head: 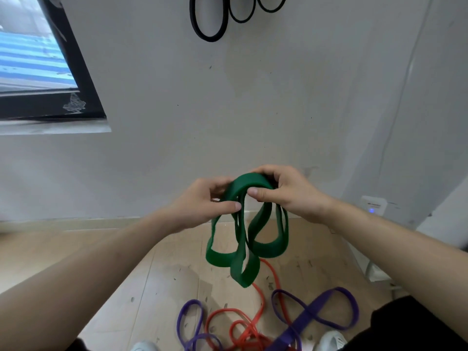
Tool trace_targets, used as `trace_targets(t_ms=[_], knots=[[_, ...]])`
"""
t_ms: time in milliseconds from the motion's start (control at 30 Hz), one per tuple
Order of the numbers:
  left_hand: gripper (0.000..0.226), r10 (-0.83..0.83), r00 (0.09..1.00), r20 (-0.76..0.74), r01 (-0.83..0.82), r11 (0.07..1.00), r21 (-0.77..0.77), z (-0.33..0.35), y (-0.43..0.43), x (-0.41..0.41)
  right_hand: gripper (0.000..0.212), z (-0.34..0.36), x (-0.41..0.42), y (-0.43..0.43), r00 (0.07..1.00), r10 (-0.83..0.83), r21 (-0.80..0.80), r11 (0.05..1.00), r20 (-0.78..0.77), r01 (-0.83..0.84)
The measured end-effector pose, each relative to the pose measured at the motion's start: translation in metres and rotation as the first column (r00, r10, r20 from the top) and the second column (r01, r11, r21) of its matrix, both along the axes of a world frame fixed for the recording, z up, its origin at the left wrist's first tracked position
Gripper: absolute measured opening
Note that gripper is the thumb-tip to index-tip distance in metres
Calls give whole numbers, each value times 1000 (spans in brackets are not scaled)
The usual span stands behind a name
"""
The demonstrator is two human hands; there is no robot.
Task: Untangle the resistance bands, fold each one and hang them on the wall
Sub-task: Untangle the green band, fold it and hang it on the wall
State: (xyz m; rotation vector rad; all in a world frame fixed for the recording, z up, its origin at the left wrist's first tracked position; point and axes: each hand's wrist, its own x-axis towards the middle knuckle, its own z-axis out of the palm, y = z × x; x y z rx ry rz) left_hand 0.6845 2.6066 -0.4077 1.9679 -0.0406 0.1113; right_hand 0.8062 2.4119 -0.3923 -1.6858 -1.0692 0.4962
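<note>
Head view: both hands hold the green band (247, 239) up in front of the wall (278, 110), above the floor (152, 287). The left hand (202, 201) has a narrow grip on the band's top left, thumb pressed on the outside. The right hand (286, 192) pinches the top right, thumb on the front and fingers curled behind. The band is gathered into several loops that hang down from the hands, clear of the floor. Below the green band, on the floor, lie a red band (235, 328) and purple bands (314, 315), tangled together. High on the wall, above the green band, black bands (210, 24) hang in loops.
</note>
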Motion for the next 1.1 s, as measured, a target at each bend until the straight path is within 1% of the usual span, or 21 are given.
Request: trace_targets(t_ms=[33,67,167,267,333,400,500,567,667,733,800,900,1000,1100], knots=[[44,-4,1000,-14,3,996,-90,-3,-3,-1,23,-1,-2,0,999,-9,34,999,-39,10],[50,-5,1000,-16,3,990,-144,-6,-6,-2,23,-2,-3,0,997,-11,64,998,-71,16],[57,6,1000,1,-6,988,-151,-17,-17,-4,25,2,-5,-2,990,-6,149,989,-139,27],[46,75,997,-10,-76,988,-137,-20,-27,-1,32,13,-5,-6,983,-25,215,974,-183,64],[37,104,994,16,-102,987,-123,-15,-28,2,34,21,-2,-11,975,-53,239,965,-216,106],[35,137,989,56,-128,982,-141,-7,-27,5,34,26,4,-16,964,-86,255,955,-251,152],[41,237,966,102,-204,945,-255,8,-26,10,36,35,12,-21,944,-141,262,939,-299,223],[37,317,938,138,-250,898,-363,24,-26,18,32,42,15,-20,927,-175,250,931,-332,265],[35,373,911,177,-247,836,-490,55,-22,36,36,56,23,-14,910,-199,267,913,-364,307],[40,378,907,183,-243,829,-504,80,-16,51,37,72,31,-11,912,-208,296,900,-354,320],[41,382,903,199,-243,833,-497,108,-11,67,31,93,42,-9,920,-208,331,887,-332,320],[36,405,883,237,-254,837,-485,152,-8,91,26,134,61,-3,930,-216,415,848,-298,330],[28,433,852,293,-257,835,-486,194,-1,113,26,177,79,9,941,-264,488,806,-209,335],[35,464,814,350,-266,833,-486,234,6,132,22,217,93,23,941,-332,527,789,-68,317]])
